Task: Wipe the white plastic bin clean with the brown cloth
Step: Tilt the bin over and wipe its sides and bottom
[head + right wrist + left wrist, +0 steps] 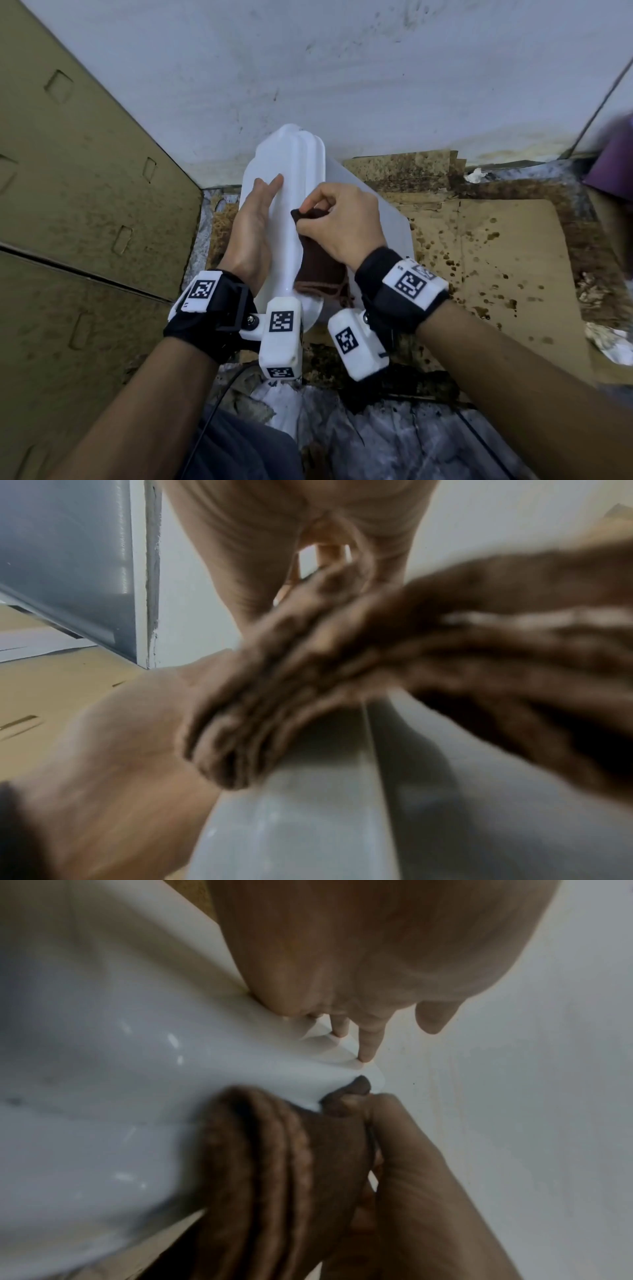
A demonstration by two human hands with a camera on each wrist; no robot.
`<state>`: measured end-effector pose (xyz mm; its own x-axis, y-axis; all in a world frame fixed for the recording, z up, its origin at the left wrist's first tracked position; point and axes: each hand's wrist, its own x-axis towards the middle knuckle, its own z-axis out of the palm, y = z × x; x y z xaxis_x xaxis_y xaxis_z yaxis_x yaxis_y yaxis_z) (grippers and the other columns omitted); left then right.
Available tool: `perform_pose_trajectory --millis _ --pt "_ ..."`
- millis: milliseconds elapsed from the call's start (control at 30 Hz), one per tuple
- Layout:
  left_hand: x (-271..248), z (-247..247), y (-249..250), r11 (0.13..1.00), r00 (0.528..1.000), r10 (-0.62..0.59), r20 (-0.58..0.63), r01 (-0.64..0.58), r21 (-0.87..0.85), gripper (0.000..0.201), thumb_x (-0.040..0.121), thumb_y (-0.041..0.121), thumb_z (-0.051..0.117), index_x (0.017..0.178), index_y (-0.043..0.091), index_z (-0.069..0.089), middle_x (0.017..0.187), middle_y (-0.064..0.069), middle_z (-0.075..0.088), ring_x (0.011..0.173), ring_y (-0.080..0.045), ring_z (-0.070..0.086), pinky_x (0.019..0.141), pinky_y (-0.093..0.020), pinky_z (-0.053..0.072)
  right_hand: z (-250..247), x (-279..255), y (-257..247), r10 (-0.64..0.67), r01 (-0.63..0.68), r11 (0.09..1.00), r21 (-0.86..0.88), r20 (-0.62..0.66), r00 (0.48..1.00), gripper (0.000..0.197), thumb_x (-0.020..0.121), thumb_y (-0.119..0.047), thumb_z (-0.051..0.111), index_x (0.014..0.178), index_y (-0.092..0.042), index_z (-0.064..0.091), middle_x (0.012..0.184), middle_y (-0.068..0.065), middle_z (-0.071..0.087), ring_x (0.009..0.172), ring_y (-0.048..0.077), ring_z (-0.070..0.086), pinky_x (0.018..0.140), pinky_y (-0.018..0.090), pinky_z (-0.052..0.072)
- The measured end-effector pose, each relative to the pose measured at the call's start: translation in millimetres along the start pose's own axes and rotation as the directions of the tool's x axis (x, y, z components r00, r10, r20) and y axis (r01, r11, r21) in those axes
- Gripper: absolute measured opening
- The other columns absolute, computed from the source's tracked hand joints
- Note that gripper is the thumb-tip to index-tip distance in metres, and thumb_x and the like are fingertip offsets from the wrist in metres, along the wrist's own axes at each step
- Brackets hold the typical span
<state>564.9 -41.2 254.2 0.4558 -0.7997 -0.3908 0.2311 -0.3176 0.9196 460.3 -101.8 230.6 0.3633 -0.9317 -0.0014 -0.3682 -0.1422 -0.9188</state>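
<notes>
The white plastic bin (294, 161) lies tipped on its side on the floor, one long ridged face turned up. My left hand (255, 219) lies flat along its left side with straight fingers (368, 1042) pressed against the plastic (120, 1042). My right hand (339, 222) grips the folded brown cloth (317, 260) with curled fingers and holds it against the bin's upper ridge. The cloth (281, 1164) hangs in folds down the bin's near end. In the right wrist view the cloth (308, 674) is blurred and covers most of the bin's edge (325, 791).
Large cardboard sheets (78, 192) lean at the left. Stained cardboard (496, 260) covers the floor to the right. A scuffed white wall (342, 68) stands right behind the bin. A purple object (613, 164) sits at the right edge. Crumpled plastic (342, 428) lies near my legs.
</notes>
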Motion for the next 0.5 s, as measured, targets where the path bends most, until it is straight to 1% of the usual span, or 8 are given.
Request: perform_pose_trajectory --millis 67,133,200,233,333,400,433,500 --pt "0 -3 -1 1.0 1.0 -0.008 0.029 0.008 -0.008 0.051 0.107 0.048 0.031 0.15 0.025 0.047 0.13 0.008 0.058 0.08 0.013 0.067 0.064 -0.012 0.055 -2 15 -1 -0.005 0.005 1.0 -0.016 0.001 1.0 0.015 0.062 -0.023 0.078 0.065 -0.029 0.064 0.063 -0.012 0.06 0.065 0.004 0.056 0.067 0.022 0.05" --pt "-1 -4 -3 0.999 0.998 -0.01 0.056 0.012 -0.045 0.05 0.107 0.048 0.031 0.146 0.025 0.051 0.128 0.009 0.061 0.094 0.007 0.069 0.082 -0.018 0.056 -6 30 -2 -0.006 0.007 0.999 -0.046 0.018 1.0 0.014 0.062 -0.023 0.078 0.064 -0.028 0.065 0.062 -0.013 0.056 0.062 0.002 0.054 0.061 0.018 0.045" --pt "0 -5 -4 1.0 0.998 0.011 0.066 -0.009 -0.02 0.05 0.107 0.048 0.031 0.146 0.024 0.052 0.13 0.013 0.06 0.114 0.003 0.062 0.105 -0.025 0.047 -9 43 -3 -0.011 0.013 0.998 -0.066 0.033 0.999 0.013 0.062 -0.021 0.078 0.064 -0.026 0.066 0.058 -0.013 0.053 0.056 0.002 0.05 0.054 0.015 0.037" --pt "1 -6 -4 1.0 0.997 0.022 0.07 -0.022 -0.004 0.05 0.108 0.047 0.031 0.146 0.024 0.052 0.135 0.015 0.057 0.125 0.0 0.055 0.112 -0.027 0.04 -10 49 -4 -0.016 0.018 0.997 -0.071 0.034 0.999 0.012 0.062 -0.021 0.077 0.065 -0.024 0.066 0.056 -0.012 0.052 0.054 0.003 0.049 0.053 0.015 0.035" --pt "3 -5 -5 0.999 0.997 0.038 0.074 -0.04 0.026 0.052 0.105 0.049 0.038 0.148 0.022 0.05 0.155 0.01 0.045 0.143 -0.004 0.038 0.12 -0.031 0.029 -11 65 -5 -0.036 0.035 0.997 -0.066 -0.009 0.999 0.009 0.066 -0.021 0.075 0.069 -0.024 0.067 0.06 -0.013 0.055 0.058 0.002 0.053 0.057 0.016 0.041" --pt "3 -3 -6 0.995 0.996 0.056 0.065 -0.06 0.074 0.077 0.088 0.063 0.053 0.154 0.025 0.041 0.164 0.011 0.029 0.152 -0.004 0.019 0.125 -0.037 0.016 -14 74 -3 -0.039 0.037 0.999 -0.028 -0.065 0.997 0.008 0.068 -0.022 0.073 0.072 -0.026 0.068 0.065 -0.014 0.058 0.067 0.003 0.057 0.065 0.018 0.046" --pt "4 -2 -9 0.991 0.996 0.073 0.06 -0.079 0.104 0.082 0.084 0.066 0.055 0.155 0.029 0.038 0.166 0.014 0.022 0.153 -0.002 0.01 0.126 -0.039 0.01 -17 78 -1 -0.03 0.03 1.0 0.001 -0.094 0.995 0.009 0.069 -0.022 0.073 0.075 -0.027 0.069 0.067 -0.015 0.059 0.07 0.004 0.058 0.066 0.017 0.047" --pt "7 -1 -15 0.976 0.991 0.116 0.069 -0.127 0.176 0.07 0.087 0.069 0.051 0.152 0.044 0.039 0.166 0.022 0.014 0.153 0.003 0.0 0.127 -0.046 0.002 -26 82 9 0.003 0.009 0.997 0.083 -0.144 0.99 0.011 0.072 -0.02 0.072 0.082 -0.027 0.07 0.07 -0.015 0.06 0.071 0.003 0.059 0.067 0.016 0.048"
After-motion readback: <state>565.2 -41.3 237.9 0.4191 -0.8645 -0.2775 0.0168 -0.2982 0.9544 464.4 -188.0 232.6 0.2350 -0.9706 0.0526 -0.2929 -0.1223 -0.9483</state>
